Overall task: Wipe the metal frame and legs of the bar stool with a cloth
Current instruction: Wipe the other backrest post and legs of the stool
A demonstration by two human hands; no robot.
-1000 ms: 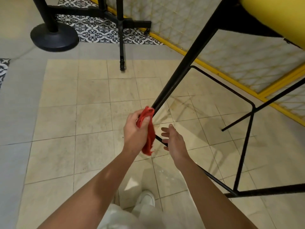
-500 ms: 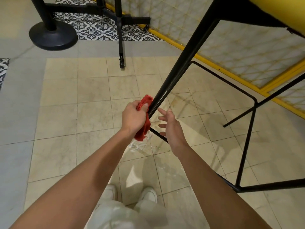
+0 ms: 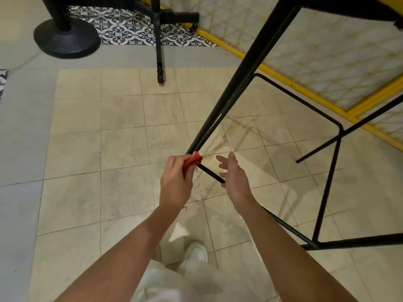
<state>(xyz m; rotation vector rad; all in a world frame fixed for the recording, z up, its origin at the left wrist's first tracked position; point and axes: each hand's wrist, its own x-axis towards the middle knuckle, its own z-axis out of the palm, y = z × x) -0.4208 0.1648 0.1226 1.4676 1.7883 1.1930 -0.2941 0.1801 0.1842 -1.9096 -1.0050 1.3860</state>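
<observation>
view: head-worn | facing: forward, down | range: near left hand [image 3: 176,179]

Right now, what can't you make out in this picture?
Head view only:
Red cloth: mostly hidden inside the left hand.
Stool leg: its foot is hidden behind that hand and cloth.
Seat frame: cut off by the top edge.
Right hand: whether it touches the lower rail is unclear.
</observation>
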